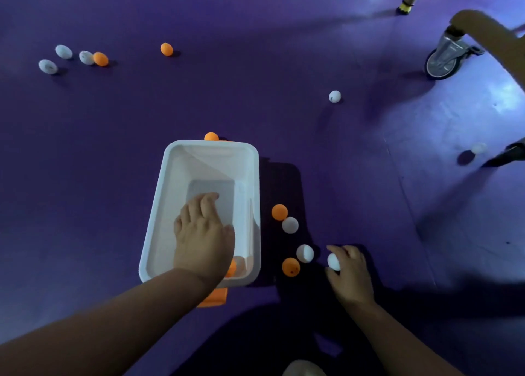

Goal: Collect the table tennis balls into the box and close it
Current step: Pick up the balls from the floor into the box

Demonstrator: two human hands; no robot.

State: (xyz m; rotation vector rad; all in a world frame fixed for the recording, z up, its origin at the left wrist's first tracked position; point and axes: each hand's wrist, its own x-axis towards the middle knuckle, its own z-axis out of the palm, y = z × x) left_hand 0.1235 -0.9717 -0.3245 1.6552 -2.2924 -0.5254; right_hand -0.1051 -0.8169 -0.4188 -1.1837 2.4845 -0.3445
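Note:
An open white box (164, 193) stands on the purple floor. My left hand (201, 233) reaches down inside it, palm down with relaxed fingers, and nothing shows in it. An orange ball (232, 268) lies in the box's near corner, partly hidden by my wrist. My right hand (350, 273) grips a white ball (333, 262) on the floor to the right of the box. Between them lie an orange ball (279, 212), a white ball (290, 225), another white ball (305, 253) and an orange ball (291, 267).
More balls lie farther off: an orange one (211, 136) behind the box, a white one (335, 96), several at the far left (86, 57), an orange one (166, 49). An orange plastic part (216, 297) sticks out under the box. A caster wheel (443, 60) stands at the right.

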